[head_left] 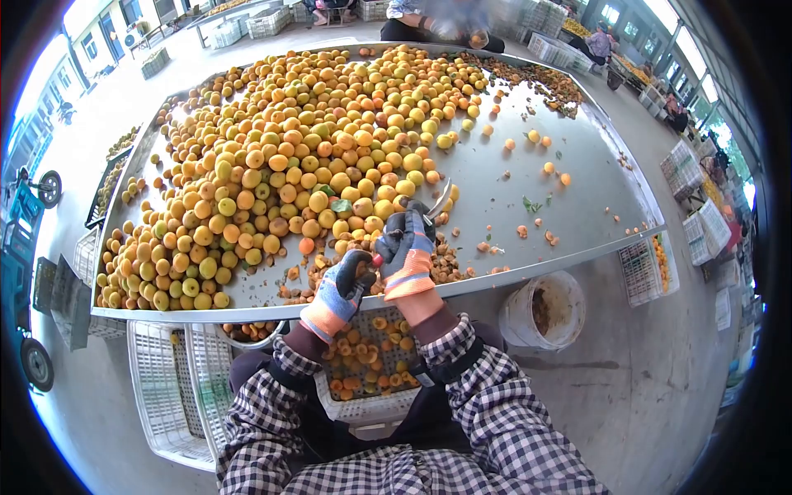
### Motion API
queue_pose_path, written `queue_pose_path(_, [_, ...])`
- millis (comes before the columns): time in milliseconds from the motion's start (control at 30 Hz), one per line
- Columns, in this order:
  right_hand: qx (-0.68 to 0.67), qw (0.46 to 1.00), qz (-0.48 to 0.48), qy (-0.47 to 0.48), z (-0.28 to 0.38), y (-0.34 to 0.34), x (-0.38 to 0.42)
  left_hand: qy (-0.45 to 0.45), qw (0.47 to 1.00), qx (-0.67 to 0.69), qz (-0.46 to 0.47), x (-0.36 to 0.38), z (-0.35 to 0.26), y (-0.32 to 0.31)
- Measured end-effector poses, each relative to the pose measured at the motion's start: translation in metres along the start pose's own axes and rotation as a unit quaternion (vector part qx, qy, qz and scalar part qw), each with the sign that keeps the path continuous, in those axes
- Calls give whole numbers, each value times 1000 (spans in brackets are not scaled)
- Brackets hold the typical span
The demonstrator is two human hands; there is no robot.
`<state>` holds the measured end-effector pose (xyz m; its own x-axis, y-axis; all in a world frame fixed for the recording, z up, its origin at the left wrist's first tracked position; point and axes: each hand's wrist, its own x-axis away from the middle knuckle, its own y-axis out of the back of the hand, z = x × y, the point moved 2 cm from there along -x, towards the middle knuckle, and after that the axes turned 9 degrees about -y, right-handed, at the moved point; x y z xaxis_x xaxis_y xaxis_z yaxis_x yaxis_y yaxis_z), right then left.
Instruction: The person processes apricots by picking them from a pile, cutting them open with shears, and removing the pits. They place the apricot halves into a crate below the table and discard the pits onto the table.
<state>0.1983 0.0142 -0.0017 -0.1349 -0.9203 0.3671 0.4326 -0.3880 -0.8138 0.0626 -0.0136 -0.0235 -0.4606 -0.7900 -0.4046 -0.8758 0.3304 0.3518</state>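
My right hand [407, 250], in a dark-palmed orange and blue work glove, is closed around a small curved knife [443, 201]. Its bare metal blade points up and to the right over the table. Close beside it, my left hand [337, 294], gloved alike, has its fingers curled in; what they hold, if anything, is hidden. A small red spot shows between the two hands, too small to name. Just beyond them lies a large heap of apricots [280, 161]. Brown apricot pits [445, 268] are scattered along the table's near edge around both hands.
The metal table [577, 210] has a raised rim. Below my hands, a white crate [367, 410] holds apricot halves [367, 359]. A dirty white bucket [549, 309] stands at right, crates [161, 404] at left. Another person [441, 21] sits across the table.
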Motion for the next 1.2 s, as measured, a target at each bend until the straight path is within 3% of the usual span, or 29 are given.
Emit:
queue_pose_path(200, [8, 1000, 5, -20, 6, -4, -2, -41, 998, -13, 48, -4, -5, 4])
queue_pose_path(267, [-5, 992, -108, -59, 2, -1, -4, -62, 996, -15, 56, -1, -3, 7])
queue_pose_path(300, [-6, 992, -109, -59, 1, 5, -8, -63, 995, -5, 72, 1, -2, 8])
queue_pose_path(367, [-10, 995, -5, -102, -2, 13, -16, -65, 994, 4, 89, 1, -3, 10])
queue_pose_path(433, [-11, 995, -8, -103, -4, 17, -22, -4, 991, -40, 128, 2, -5, 12])
queue_pose_path(467, [-82, 985, 4, -153, -5, 22, -28, -4, 991, -40, 128, 5, -1, 9])
queue_pose_path(500, [-152, 968, 17, -200, -6, 24, -32, -40, 994, -45, 90, 10, 6, 4])
queue_pose_path(567, [-118, 976, 9, -183, -5, 22, -34, -77, 994, -50, 58, 10, 13, -2])
queue_pose_path(633, [-73, 991, -22, -110, -2, 12, -29, 4, 1000, 15, 19, 6, 18, -2])
queue_pose_path(700, [-45, 996, -45, -56, 2, 9, -30, 1, 999, -29, 25, 2, 41, -2])
queue_pose_path(767, [-29, 999, -40, 13, 4, 24, -53, 157, 968, 160, -115, -2, 70, 2])
queue_pose_path(800, [-26, 998, -58, 21, 11, 20, -51, 216, 932, 260, -129, -7, 64, 14])
queue_pose_path(833, [-23, 996, -80, 29, 17, 20, -48, 267, 924, 216, -165, -9, 56, 20])
queue_pose_path(900, [13, 992, -119, 34, 32, 1, -15, 203, 936, 195, -209, -9, 63, 24])
queue_pose_path(967, [54, 997, -53, 28, 38, 8, -15, 231, 941, 187, -163, -8, 42, 31])
queue_pose_path(1033, [43, 998, -48, 11, 44, 12, -9, 228, 954, 151, -122, -5, 22, 34])
queue_pose_path(1133, [120, 990, -45, -67, 49, 21, -7, 147, 973, 154, 89, 10, -17, 25])
queue_pose_path(1167, [159, 987, 5, -8, 52, 18, -9, 111, 970, 139, 165, 17, -24, 17])
queue_pose_path(1200, [231, 972, 19, -32, 53, 20, -6, 77, 970, 126, 194, 26, -27, 8])
